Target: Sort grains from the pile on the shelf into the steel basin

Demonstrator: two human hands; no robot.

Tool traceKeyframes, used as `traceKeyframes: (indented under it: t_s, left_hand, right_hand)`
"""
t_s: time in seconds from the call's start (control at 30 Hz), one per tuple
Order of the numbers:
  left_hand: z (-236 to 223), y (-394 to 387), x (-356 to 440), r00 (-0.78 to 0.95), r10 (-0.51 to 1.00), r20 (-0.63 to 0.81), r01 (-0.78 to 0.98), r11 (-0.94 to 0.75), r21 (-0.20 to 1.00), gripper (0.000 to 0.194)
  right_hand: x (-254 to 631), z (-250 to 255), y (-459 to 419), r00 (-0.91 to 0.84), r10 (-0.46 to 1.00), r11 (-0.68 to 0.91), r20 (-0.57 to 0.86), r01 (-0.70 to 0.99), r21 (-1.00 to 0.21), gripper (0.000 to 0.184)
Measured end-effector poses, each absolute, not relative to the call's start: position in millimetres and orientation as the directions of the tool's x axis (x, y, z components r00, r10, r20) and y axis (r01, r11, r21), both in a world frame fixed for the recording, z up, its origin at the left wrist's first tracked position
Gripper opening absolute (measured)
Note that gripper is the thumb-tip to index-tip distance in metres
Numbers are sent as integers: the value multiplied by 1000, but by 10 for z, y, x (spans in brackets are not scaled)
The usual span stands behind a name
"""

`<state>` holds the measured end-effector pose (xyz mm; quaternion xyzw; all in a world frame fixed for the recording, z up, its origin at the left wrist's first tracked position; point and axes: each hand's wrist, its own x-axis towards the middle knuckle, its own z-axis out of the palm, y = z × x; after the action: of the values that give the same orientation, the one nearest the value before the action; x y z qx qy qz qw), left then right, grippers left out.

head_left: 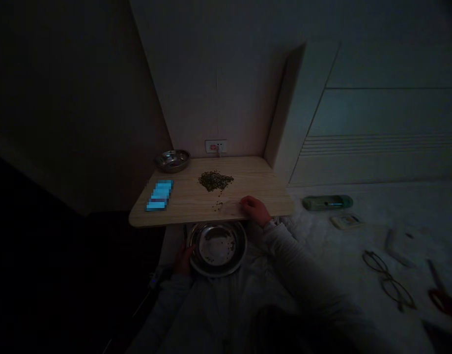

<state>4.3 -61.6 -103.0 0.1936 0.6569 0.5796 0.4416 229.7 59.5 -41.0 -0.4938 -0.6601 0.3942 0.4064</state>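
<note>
The left hand (183, 259) grasps the left side of a wide metal basin (217, 248), its fingers closed on the rim. The basin sits just below the near edge of the wooden counter (265, 187), with small dark seeds scattered inside. The right hand (256, 210) is over the counter's near edge, its fingers curled beside a faint, see-through piece (231, 208); the dim light leaves it unclear whether they grip it.

A pile of green seeds (214, 181) lies near the middle of the counter, with a few loose ones nearer the edge. To the left are a lit phone (159, 195) and, behind it, a metal bowl (173, 161). Glasses (388, 280) and red-handled scissors (445, 300) lie on the bed (329, 250) at right.
</note>
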Motion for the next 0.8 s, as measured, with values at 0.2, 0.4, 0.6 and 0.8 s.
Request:
traceKeyframes:
  t_s: [0.2, 0.4, 0.6, 0.8]
  left_hand:
    - [-864, -627, 99, -558, 716, -420, -266, 325, 908, 25]
    - [-862, -638, 122, -579, 721, -381, -233, 302, 924, 22]
    - [-873, -645, 133, -582, 708, -400, -235, 324, 916, 25]
    - [-893, -633, 119, -564, 735, -377, -236, 295, 926, 25]
  right_hand:
    - [2287, -411, 614, -154, 971, 222, 181, 321, -921, 18]
    - [2263, -379, 619, -160, 968, 240, 194, 352, -905, 21]
    - [2274, -423, 643, -168, 972, 213, 165, 333, -918, 20]
    - [2283, -443, 655, -183, 970, 207, 158, 295, -933, 19]
